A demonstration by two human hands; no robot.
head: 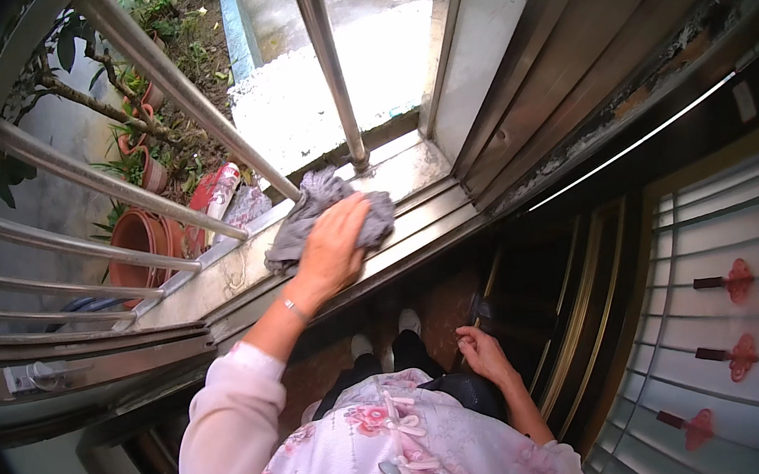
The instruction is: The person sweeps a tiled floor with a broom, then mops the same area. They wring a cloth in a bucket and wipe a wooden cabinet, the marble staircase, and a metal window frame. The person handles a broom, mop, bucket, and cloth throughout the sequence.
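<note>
Beneath my left hand [335, 243] is a crumpled grey cloth [293, 237], pressed onto the window sill [247, 269]. The cloth lies against the foot of a metal window bar [190, 111] and reaches across to the sliding track [420, 221]. Its underside is hidden, and my fingers lie flat over it. My right hand [485, 354] hangs beside my body with nothing seen in it. Its fingers are loosely bent, near a dark piece of wood furniture [537, 288].
Several metal bars slant up from the sill. Outside stand terracotta pots [135, 240], a branch [111, 110] and a red bag [205, 199]. A metal window frame [543, 57] rises at right. Below it are glazed panels [707, 323] with red ornaments. A latch [38, 377] sits at left.
</note>
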